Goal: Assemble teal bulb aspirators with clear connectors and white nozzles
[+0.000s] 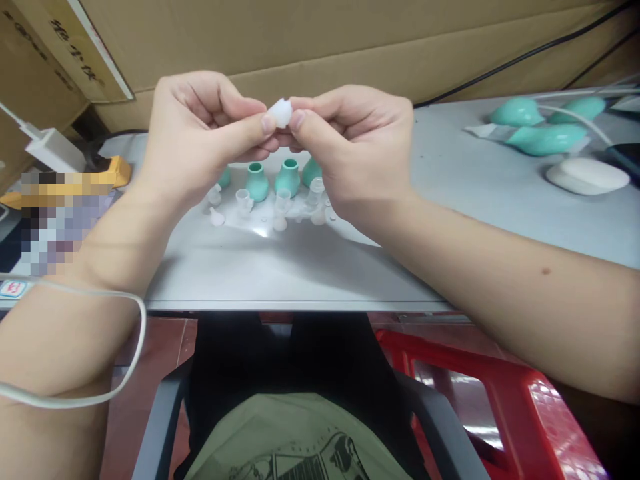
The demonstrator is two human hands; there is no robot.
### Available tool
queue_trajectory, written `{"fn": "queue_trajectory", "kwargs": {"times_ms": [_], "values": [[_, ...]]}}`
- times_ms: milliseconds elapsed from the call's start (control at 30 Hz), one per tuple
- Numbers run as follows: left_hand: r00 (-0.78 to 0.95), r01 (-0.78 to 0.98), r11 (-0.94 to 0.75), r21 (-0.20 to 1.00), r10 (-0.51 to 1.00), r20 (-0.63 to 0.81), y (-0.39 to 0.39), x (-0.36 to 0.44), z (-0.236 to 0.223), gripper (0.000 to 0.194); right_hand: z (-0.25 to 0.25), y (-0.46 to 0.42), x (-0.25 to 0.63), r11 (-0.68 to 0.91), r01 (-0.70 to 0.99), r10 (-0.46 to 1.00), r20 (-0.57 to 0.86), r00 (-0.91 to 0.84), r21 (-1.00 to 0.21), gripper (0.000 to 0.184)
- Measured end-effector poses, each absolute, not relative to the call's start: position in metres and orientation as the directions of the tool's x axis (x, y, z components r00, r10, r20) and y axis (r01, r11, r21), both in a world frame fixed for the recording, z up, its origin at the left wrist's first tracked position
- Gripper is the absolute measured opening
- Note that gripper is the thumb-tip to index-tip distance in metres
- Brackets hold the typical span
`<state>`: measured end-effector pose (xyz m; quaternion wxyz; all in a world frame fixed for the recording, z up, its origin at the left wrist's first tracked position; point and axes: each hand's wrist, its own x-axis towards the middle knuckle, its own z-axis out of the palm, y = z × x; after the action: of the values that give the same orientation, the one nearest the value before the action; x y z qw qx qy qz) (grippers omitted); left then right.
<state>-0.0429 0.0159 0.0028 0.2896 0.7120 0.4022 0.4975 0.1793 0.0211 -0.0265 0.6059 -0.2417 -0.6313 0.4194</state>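
White plastic makes up the small piece [281, 113] in the head view, raised above the table [250, 273] between the person's two hands. The left hand [193, 130] pinches one end with thumb and fingertips, and the right hand [370, 133] grips the other end the same way, its thumb bent over the edge. The fingertips cover part of the piece, so its full shape cannot be told.

Below the hands, green bottles stand in a row with their mouths up. Two show whole, the left one [257, 183] and the middle one [288, 179], just beside each other; others are partly hidden by the hands. In front of them on the table are clear cups [243, 200] and small pale bits [280, 223].

Well to the right lie green rounded pieces [547, 139], near a white oval object [587, 176]. A yellow object [120, 171] sits at the left, near a white charger [57, 150]. Cardboard [325, 40] rises behind the table.
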Motion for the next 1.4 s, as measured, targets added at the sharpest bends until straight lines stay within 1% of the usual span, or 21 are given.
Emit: {"fn": "queue_trajectory", "kwargs": {"times_ms": [67, 100, 133, 233, 300, 367, 433, 467, 533, 567, 633, 733, 833, 900, 967, 1033, 1133, 1233, 1333, 1400], "values": [[0.175, 0.216, -0.587, 0.78, 0.81, 0.56, 0.02, -0.042, -0.001, 0.063, -0.029, 0.021, 0.181, 0.533, -0.241, 0.809, 0.572, -0.137, -0.811, 0.016], [0.163, 0.193, -0.598, 0.778, 0.801, 0.576, 0.021, -0.041, -0.002, 0.065, -0.031, 0.022, 0.183, 0.541, -0.241, 0.8, 0.582, -0.148, -0.806, 0.016], [0.194, 0.2, -0.591, 0.782, 0.806, 0.559, 0.02, -0.041, -0.003, 0.066, -0.032, 0.025, 0.185, 0.554, -0.229, 0.788, 0.593, -0.165, -0.8, 0.018], [0.159, 0.291, -0.481, 0.827, 0.877, 0.454, 0.011, -0.038, 0.001, 0.063, -0.034, 0.033, 0.19, 0.583, -0.158, 0.773, 0.604, -0.192, -0.797, 0.022], [0.122, 0.324, -0.434, 0.841, 0.9, 0.418, 0.006, -0.036, 0.004, 0.06, -0.034, 0.036, 0.191, 0.56, -0.089, 0.792, 0.564, -0.233, -0.824, 0.027], [0.101, 0.319, -0.421, 0.849, 0.906, 0.411, 0.005, -0.035, 0.006, 0.06, -0.034, 0.037, 0.191, 0.521, -0.053, 0.818, 0.516, -0.252, -0.852, 0.037], [0.092, 0.291, -0.423, 0.858, 0.905, 0.415, 0.007, -0.036, 0.006, 0.057, -0.033, 0.039, 0.19, 0.499, -0.094, 0.821, 0.505, -0.268, -0.862, 0.045], [0.1, 0.279, -0.428, 0.86, 0.903, 0.417, 0.008, -0.037, 0.005, 0.054, -0.032, 0.04, 0.19, 0.489, -0.131, 0.816, 0.505, -0.281, -0.863, 0.046], [0.148, 0.252, -0.462, 0.85, 0.887, 0.438, 0.011, -0.041, 0.005, 0.053, -0.03, 0.042, 0.192, 0.464, -0.196, 0.798, 0.504, -0.33, -0.864, 0.042], [0.182, 0.231, -0.489, 0.841, 0.871, 0.456, 0.011, -0.043, 0.004, 0.055, -0.029, 0.043, 0.193, 0.445, -0.215, 0.795, 0.494, -0.353, -0.869, 0.039], [0.253, 0.171, -0.53, 0.831, 0.839, 0.483, 0.013, -0.047, 0.003, 0.062, -0.029, 0.045, 0.195, 0.405, -0.238, 0.802, 0.468, -0.372, -0.883, 0.038], [0.32, 0.101, -0.522, 0.847, 0.823, 0.469, 0.016, -0.05, 0.0, 0.055, -0.031, 0.044, 0.192, 0.32, -0.295, 0.845, 0.412, -0.342, -0.9, 0.039], [0.298, 0.102, -0.553, 0.827, 0.81, 0.505, 0.023, -0.05, -0.006, 0.058, -0.032, 0.04, 0.187, 0.247, -0.367, 0.87, 0.372, -0.323, -0.897, 0.032], [0.284, 0.133, -0.552, 0.823, 0.817, 0.503, 0.026, -0.05, -0.008, 0.061, -0.03, 0.037, 0.185, 0.252, -0.381, 0.864, 0.384, -0.325, -0.89, 0.024], [0.245, 0.153, -0.558, 0.815, 0.821, 0.516, 0.026, -0.048, -0.009, 0.068, -0.029, 0.034, 0.186, 0.29, -0.368, 0.851, 0.414, -0.323, -0.883, 0.017], [0.205, 0.186, -0.558, 0.809, 0.827, 0.523, 0.022, -0.046, -0.006, 0.075, -0.028, 0.034, 0.188, 0.339, -0.333, 0.841, 0.442, -0.313, -0.88, 0.017], [0.157, 0.255, -0.549, 0.796, 0.836, 0.526, 0.014, -0.042, 0.001, 0.08, -0.028, 0.037, 0.191, 0.369, -0.302, 0.841, 0.454, -0.293, -0.879, 0.029], [0.149, 0.312, -0.544, 0.779, 0.837, 0.526, 0.009, -0.041, 0.006, 0.07, -0.03, 0.039, 0.19, 0.332, -0.328, 0.853, 0.43, -0.296, -0.884, 0.031], [0.153, 0.331, -0.571, 0.751, 0.818, 0.554, 0.009, -0.044, 0.008, 0.05, -0.033, 0.042, 0.188, 0.283, -0.368, 0.866, 0.401, -0.299, -0.886, 0.025], [0.195, 0.362, -0.591, 0.721, 0.804, 0.561, 0.009, -0.047, 0.008, 0.039, -0.035, 0.045, 0.188, 0.259, -0.353, 0.872, 0.375, -0.315, -0.899, 0.024]]}}
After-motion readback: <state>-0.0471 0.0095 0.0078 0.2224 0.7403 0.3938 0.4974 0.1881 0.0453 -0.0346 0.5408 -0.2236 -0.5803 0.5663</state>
